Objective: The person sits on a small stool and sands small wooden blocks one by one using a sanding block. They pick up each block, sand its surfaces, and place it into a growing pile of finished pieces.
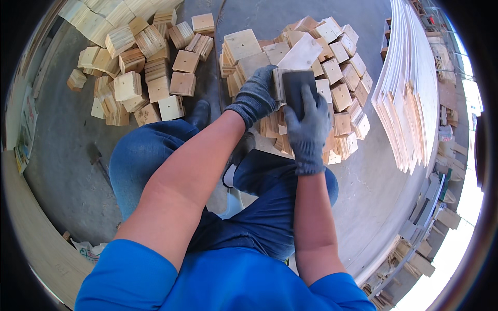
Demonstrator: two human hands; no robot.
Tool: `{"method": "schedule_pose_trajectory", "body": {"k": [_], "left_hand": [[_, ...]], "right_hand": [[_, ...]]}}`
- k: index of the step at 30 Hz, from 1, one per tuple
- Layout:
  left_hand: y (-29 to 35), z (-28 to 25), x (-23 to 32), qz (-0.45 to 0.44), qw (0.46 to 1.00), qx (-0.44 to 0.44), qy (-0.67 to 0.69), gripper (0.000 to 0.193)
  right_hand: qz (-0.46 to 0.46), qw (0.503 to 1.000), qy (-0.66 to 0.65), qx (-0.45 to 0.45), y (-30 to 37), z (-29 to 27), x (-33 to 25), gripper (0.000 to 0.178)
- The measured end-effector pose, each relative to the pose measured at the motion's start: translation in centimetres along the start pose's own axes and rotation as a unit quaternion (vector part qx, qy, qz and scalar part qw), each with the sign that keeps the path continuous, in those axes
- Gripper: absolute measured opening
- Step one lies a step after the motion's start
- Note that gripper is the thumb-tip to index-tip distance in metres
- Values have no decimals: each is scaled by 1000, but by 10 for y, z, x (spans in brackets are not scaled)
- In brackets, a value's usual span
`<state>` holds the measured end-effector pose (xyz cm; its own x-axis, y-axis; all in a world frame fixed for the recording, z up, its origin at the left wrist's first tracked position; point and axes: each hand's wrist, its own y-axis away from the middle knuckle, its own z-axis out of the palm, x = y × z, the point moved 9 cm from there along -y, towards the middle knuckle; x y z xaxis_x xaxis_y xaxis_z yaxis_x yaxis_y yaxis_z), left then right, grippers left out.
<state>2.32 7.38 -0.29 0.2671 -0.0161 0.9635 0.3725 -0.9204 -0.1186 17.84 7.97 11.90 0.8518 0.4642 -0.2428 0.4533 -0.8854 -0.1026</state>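
Note:
My left hand (256, 93), in a grey knit glove, grips a small stack of square plywood pieces (280, 87) by its left side, with the edges turned up. Against the right side of that stack lies a dark, flat rectangular sanding block (299, 85). My right hand (309, 124), gloved the same way, has its thumb at the block's near edge and its fingers over its face; they are slightly blurred. Directly beneath both hands is a big pile of plywood blocks (342, 98), many with a small hole in the middle.
Another heap of plywood blocks (127, 85) lies on the concrete floor (358, 207) to the left. Tall plywood sheets (410, 98) stand stacked at the right. A dark-handled tool (98, 158) rests by my left knee. Wood offcuts (420, 264) and racks line the far right.

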Motion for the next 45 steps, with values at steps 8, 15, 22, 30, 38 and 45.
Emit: {"method": "schedule_pose_trajectory", "body": {"k": [8,15,22,30,38,45], "left_hand": [[-2,7,5,-17,999,-14,39,70],[1,-3,14,6,998,32,-55,77],[1,11,-5,-5,1000,-12,11,80],[-3,13,-1,-4,998,-20,62,72],[-5,10,2,-16,997,-41,65,76],[5,-6,21,-66,995,-69,-15,115]], "right_hand": [[4,999,-18,29,16,-8,24,72],[-22,998,8,51,-122,4,30,66],[64,956,-283,-33,-82,20,63,72],[196,875,-438,-68,35,-8,103,66],[259,835,-485,-6,31,-23,124,66],[240,821,-517,13,24,-27,120,63]]}}
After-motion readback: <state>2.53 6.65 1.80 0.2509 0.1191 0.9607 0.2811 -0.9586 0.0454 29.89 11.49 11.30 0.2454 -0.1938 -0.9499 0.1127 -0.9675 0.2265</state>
